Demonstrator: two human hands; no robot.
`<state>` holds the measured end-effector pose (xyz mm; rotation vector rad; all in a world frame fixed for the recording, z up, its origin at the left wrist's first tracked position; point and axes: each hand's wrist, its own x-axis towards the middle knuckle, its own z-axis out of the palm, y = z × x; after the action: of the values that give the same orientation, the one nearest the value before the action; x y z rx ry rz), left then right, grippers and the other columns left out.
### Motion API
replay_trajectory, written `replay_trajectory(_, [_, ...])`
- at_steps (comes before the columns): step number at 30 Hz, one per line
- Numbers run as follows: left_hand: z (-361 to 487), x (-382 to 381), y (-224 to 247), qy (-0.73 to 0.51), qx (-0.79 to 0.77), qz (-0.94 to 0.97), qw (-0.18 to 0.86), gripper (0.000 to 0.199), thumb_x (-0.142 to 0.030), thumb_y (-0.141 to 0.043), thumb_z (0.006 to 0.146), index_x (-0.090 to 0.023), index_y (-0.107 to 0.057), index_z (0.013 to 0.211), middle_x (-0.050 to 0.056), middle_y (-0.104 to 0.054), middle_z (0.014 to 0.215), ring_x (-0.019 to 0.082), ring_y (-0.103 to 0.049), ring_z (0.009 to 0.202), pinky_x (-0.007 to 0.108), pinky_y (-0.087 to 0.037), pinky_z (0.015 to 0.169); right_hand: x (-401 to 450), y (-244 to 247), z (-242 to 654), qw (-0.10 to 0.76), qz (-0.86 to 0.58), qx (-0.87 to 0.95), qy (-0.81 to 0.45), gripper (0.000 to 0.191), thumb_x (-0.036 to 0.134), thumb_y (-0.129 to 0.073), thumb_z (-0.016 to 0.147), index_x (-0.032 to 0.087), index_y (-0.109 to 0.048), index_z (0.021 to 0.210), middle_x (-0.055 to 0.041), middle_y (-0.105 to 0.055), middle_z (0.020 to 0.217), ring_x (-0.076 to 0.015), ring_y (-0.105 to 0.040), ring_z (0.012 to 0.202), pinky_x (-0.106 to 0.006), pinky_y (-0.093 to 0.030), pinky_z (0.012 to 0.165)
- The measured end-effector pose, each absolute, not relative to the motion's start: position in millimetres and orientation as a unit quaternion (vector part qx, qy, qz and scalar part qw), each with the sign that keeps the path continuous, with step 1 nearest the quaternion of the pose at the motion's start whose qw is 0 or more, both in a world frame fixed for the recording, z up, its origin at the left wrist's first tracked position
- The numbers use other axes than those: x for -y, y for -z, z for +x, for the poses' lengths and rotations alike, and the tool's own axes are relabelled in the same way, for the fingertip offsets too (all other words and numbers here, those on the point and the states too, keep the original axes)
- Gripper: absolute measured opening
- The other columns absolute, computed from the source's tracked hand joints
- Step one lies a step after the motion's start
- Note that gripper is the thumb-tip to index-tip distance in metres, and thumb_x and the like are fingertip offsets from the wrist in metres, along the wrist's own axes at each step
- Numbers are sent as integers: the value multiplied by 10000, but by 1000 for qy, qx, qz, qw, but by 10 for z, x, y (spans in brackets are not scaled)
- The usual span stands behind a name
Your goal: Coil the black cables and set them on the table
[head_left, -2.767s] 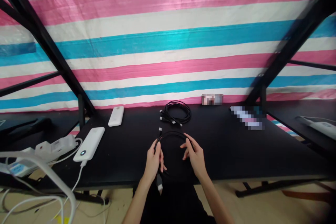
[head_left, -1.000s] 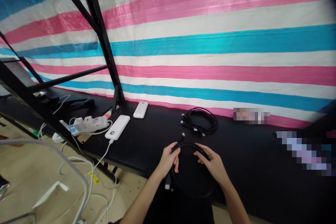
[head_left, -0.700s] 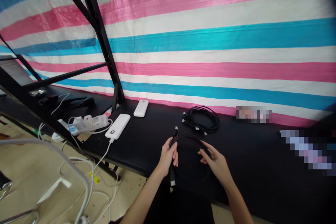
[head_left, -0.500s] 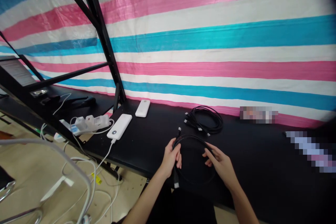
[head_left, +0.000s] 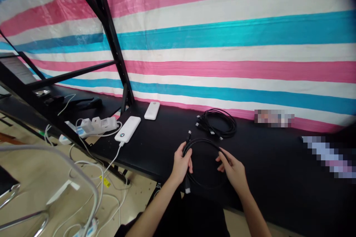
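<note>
A looped black cable (head_left: 204, 140) is held between both hands above the black table. My left hand (head_left: 182, 161) is closed round the left side of the loop; one small connector sticks up above the fingers and a larger plug hangs below them. The right side of the loop is pinched in my right hand (head_left: 231, 166), between thumb and fingers. Just behind the loop, a second coil of black cable (head_left: 219, 123) lies on the table, with several light-tipped connectors at its left and front.
Two white power banks (head_left: 128, 129) (head_left: 152, 110) lie at the table's left, the nearer with a white cable plugged in. A power strip (head_left: 94, 127) with chargers sits by the black metal frame (head_left: 111, 37). Blurred-out items (head_left: 274, 118) are at the right. White cables hang over the floor.
The view has shifted slightly. Both hands still hold the cable loop, and the right hand's fingers have drawn a little closer round it.
</note>
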<state>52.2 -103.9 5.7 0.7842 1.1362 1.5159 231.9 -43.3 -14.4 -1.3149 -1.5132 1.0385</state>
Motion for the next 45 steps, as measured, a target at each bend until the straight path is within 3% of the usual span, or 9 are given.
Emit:
replay_trajectory(7, [534, 1036, -46, -616, -497, 355, 498, 595, -431, -554, 777, -106, -419, 1256, -98, -444, 372, 84, -437, 287, 163, -324, 331, 439, 103, 2308, 467, -516, 564, -445, 569, 546, -551, 745, 125, -550, 1128, -26, -595, 718, -89, -485, 364, -233, -420, 343])
replay_trajectory(12, [527, 1064, -30, -648, -540, 314, 436, 590, -435, -580, 754, -79, -452, 1206, -134, -338, 335, 63, -342, 250, 151, -274, 285, 454, 91, 2268, 461, -484, 583, -462, 517, 527, -576, 731, 125, -569, 1056, -13, -597, 624, -121, -517, 408, -247, -428, 394])
replay_trajectory(15, [524, 1066, -45, -679, -541, 283, 407, 562, -430, -592, 746, -94, -466, 1179, -145, -301, 343, 52, -304, 255, 142, -253, 274, 467, 73, 2269, 408, -496, 652, -403, 440, 466, -578, 744, 154, -594, 1055, -2, -617, 579, -148, -563, 488, -255, -445, 493])
replay_trajectory(19, [540, 1074, -90, -717, -543, 242, 364, 539, -427, -610, 731, -114, -482, 1151, -139, -311, 374, 45, -291, 288, 140, -275, 283, 508, -13, 2272, 297, -525, 745, -284, 360, 383, -570, 761, 278, -597, 1104, 45, -651, 590, -128, -554, 491, -228, -385, 532])
replay_trajectory(22, [551, 1095, -113, -735, -555, 220, 322, 516, -430, -617, 725, -136, -490, 1129, -136, -315, 387, 45, -295, 301, 140, -290, 293, 536, -78, 2261, 270, -529, 764, -250, 230, 419, -499, 807, 269, -661, 874, 44, -638, 568, -120, -560, 507, -211, -339, 519])
replay_trajectory(24, [554, 1103, -115, -734, -561, 223, 311, 478, -436, -605, 734, -151, -495, 1103, -133, -319, 391, 47, -302, 305, 139, -291, 297, 541, -90, 2256, 257, -534, 769, -242, 307, 447, -456, 829, 237, -633, 692, 35, -623, 535, -120, -563, 512, -208, -316, 512])
replay_trajectory(26, [552, 1096, -106, -718, -570, 244, 316, 440, -442, -579, 754, -161, -498, 1083, -129, -326, 390, 50, -306, 305, 139, -286, 297, 536, -74, 2261, 252, -541, 766, -238, 333, 458, -450, 828, 224, -597, 641, 29, -618, 531, -128, -567, 523, -211, -302, 508])
replay_trajectory(35, [523, 1038, 40, -600, -612, 385, 344, 270, -395, -470, 821, -183, -489, 988, -102, -396, 421, 84, -411, 362, 176, -373, 399, 460, 64, 2323, 345, -558, 652, -381, 369, 514, -370, 836, 213, -528, 693, 41, -515, 506, -125, -515, 458, -226, -379, 498])
replay_trajectory(45, [508, 1047, 35, -548, -645, 437, 305, 254, -402, -494, 804, -192, -544, 938, -70, -447, 499, 101, -438, 442, 196, -334, 483, 458, 20, 2311, 432, -511, 574, -473, 335, 493, -407, 833, 203, -437, 667, 53, -364, 550, -92, -367, 460, -203, -297, 415])
